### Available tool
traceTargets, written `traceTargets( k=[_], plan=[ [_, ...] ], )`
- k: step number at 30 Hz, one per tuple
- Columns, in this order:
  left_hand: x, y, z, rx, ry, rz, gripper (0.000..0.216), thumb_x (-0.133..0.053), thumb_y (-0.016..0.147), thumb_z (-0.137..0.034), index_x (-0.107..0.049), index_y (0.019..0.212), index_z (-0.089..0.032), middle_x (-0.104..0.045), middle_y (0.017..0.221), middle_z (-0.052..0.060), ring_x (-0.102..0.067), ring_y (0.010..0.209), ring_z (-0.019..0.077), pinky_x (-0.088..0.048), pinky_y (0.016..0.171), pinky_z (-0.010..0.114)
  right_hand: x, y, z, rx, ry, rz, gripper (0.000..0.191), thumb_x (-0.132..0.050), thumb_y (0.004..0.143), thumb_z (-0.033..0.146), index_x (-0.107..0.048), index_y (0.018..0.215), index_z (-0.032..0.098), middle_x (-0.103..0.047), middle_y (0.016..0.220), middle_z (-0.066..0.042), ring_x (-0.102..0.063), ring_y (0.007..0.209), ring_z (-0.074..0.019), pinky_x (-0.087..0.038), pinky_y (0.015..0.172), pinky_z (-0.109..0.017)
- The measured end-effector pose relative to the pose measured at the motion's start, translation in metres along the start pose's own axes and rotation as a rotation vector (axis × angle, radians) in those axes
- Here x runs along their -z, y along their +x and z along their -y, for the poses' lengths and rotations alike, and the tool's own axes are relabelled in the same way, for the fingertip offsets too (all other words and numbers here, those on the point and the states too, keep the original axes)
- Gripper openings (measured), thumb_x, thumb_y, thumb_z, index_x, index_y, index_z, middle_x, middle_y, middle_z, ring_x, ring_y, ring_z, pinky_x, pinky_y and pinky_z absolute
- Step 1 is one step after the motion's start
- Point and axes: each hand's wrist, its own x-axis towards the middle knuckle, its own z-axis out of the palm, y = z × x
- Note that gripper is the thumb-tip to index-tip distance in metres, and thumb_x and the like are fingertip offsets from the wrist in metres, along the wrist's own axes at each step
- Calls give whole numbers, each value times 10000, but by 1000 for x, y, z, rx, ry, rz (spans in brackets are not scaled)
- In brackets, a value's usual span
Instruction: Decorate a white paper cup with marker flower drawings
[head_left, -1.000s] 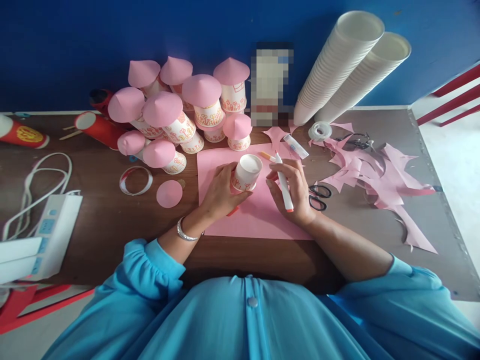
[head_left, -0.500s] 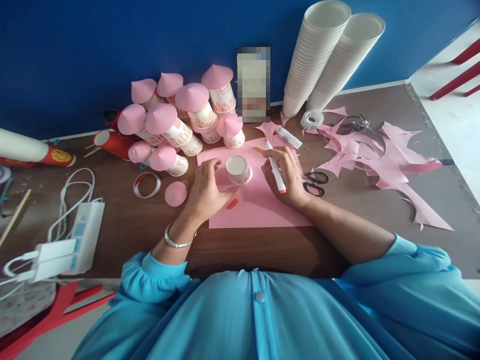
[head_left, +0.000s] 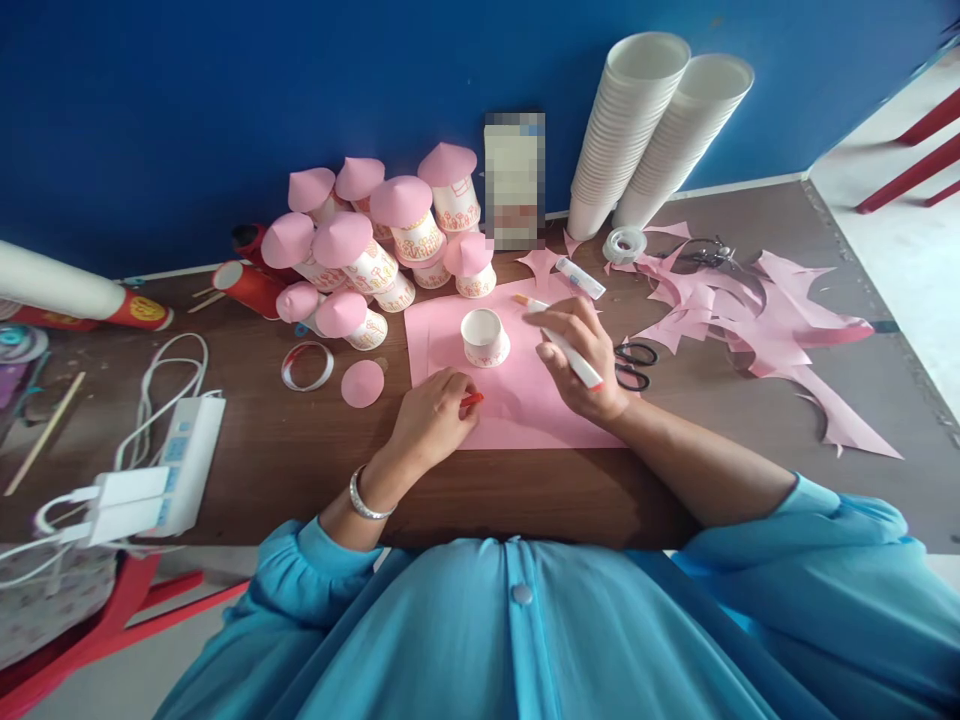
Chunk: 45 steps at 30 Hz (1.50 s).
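Observation:
My left hand [head_left: 436,420] is closed, its fingertips pinching a small orange-red marker cap [head_left: 472,399] low over the pink paper sheet [head_left: 525,420]. A white marker [head_left: 566,350] lies in the grip of my right hand [head_left: 589,355], its uncapped orange tip pointing up and left. Between the two hands, apart from both, a short white paper cup [head_left: 484,340] rests bottom-up on the sheet, with drawings around its lower edge. Just right of my right hand are black-handled scissors [head_left: 634,365], their blades hidden. A pink paper disc [head_left: 363,384] sits left of the sheet.
Several decorated cups with pink cone roofs [head_left: 401,203] crowd the back left. Two tall cup stacks [head_left: 630,120] lean on the blue wall. Pink paper scraps [head_left: 780,330] cover the right side, near a tape roll [head_left: 625,243]. A power strip [head_left: 191,465] with cables lies left.
My left hand has come away from beside the cup, moved nearer to me and picked up the cap from the sheet. The marker in my right hand has tilted flatter.

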Motion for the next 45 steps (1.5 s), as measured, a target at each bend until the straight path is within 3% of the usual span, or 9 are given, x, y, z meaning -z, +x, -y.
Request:
traceTargets(
  k=[2, 6, 10, 16, 24, 29, 33, 39, 45],
  plan=[
    [1, 2, 2, 5, -126, -65, 145, -751, 865, -121, -640, 899, -208, -746, 845, -2, -713, 746, 169, -549, 649, 281, 4, 2, 10, -46, 78, 82, 286, -530, 1100, 429, -740, 1006, 260, -727, 926, -54, -694, 848, -221, -566, 820, -392],
    [3, 7, 3, -24, -357, -198, 141, -756, 893, -136, -659, 962, -213, -781, 882, -17, -734, 785, 134, -603, 765, 259, 3, 0, 21, -351, 305, 130, 310, -628, 1047, 471, -641, 850, 232, -651, 685, 12, -589, 573, -144, -480, 575, -314],
    [2, 10, 0, -55, -403, -270, 175, -752, 888, -102, -662, 988, -214, -793, 915, -8, -753, 836, 138, -621, 817, 270, -3, -4, 23, -515, 383, 178, 380, -661, 1011, 526, -576, 779, 238, -616, 655, 21, -548, 550, -134, -430, 530, -304],
    [2, 8, -3, -67, -452, -247, 223, -754, 874, -64, -657, 1003, -217, -790, 914, -11, -759, 847, 136, -624, 829, 266, -6, -4, 25, -453, 359, 263, 348, -639, 1029, 469, -582, 783, 231, -622, 660, 24, -557, 600, -131, -463, 617, -304],
    [0, 4, -7, -90, -423, -219, 195, -712, 899, -72, -638, 999, -221, -773, 933, 11, -761, 902, 166, -635, 846, 304, -13, -9, 21, -483, 361, 430, 215, -629, 1012, 328, -609, 831, 214, -624, 657, 38, -562, 589, -117, -452, 600, -267],
    [-3, 0, -3, -72, -456, -203, 155, -716, 921, -111, -636, 994, -222, -775, 931, 13, -763, 892, 164, -636, 831, 306, -11, -7, 19, -500, 392, 505, 296, -697, 1000, 488, -642, 918, 210, -690, 752, 10, -587, 616, -121, -453, 570, -252],
    [-2, 1, 0, -58, -469, -205, 149, -755, 923, -142, -653, 998, -221, -780, 933, 11, -763, 898, 163, -637, 828, 305, -1, 1, 20, -477, 414, 396, 477, -779, 900, 667, -670, 957, 206, -708, 832, -30, -625, 703, -162, -493, 618, -291],
    [-4, 0, 0, -85, -471, -259, 171, -794, 914, -150, -662, 1000, -217, -787, 918, 3, -765, 879, 150, -642, 844, 295, -1, 2, 21, -536, 422, 388, 442, -715, 986, 581, -632, 760, 209, -597, 648, 27, -524, 604, -126, -419, 584, -289],
    [-6, -1, 0, -109, -468, -273, 150, -782, 931, -154, -664, 993, -223, -796, 915, 5, -777, 867, 153, -651, 825, 305, -6, -4, 17, -543, 413, 387, 411, -710, 991, 543, -611, 758, 220, -590, 629, 39, -520, 597, -127, -404, 572, -282]
  ],
)
